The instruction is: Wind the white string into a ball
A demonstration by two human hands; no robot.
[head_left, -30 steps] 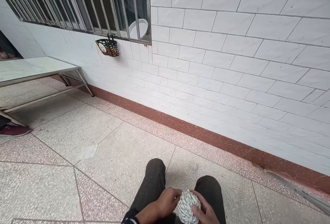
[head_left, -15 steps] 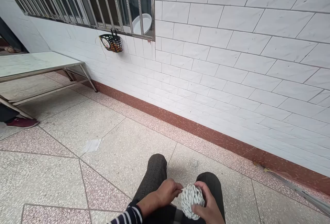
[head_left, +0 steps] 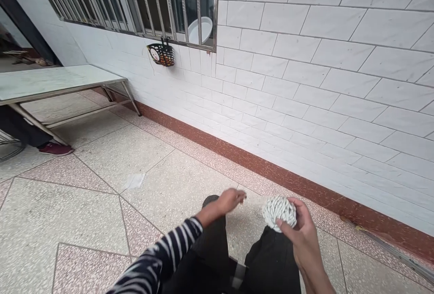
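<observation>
My right hand (head_left: pixel 303 231) grips a ball of thick, twisted white-grey cord (head_left: pixel 280 213), thumb on the near side and fingers around the far right side. It is held up above my right knee. My left hand (head_left: pixel 231 200) is apart from the ball, over my left knee, with a gap between them. Its fingers are drawn together in a pinch and slightly blurred; whatever they may hold is too small to make out. A small, pale openwork ball (head_left: pixel 258 212) lies on the floor, partly hidden behind the cord ball.
A white scrap of paper (head_left: pixel 134 180) lies on the floor. At left stands a low metal-framed table (head_left: pixel 68 81), with another person's red shoe (head_left: pixel 56 148) beneath it. A black basket (head_left: pixel 162 54) hangs from the barred window. The tiled wall (head_left: pixel 305 81) runs across the front.
My right hand has raised the cord ball forward and to the right. My left hand has come away from the ball and moved up and slightly right. The view has shifted left.
</observation>
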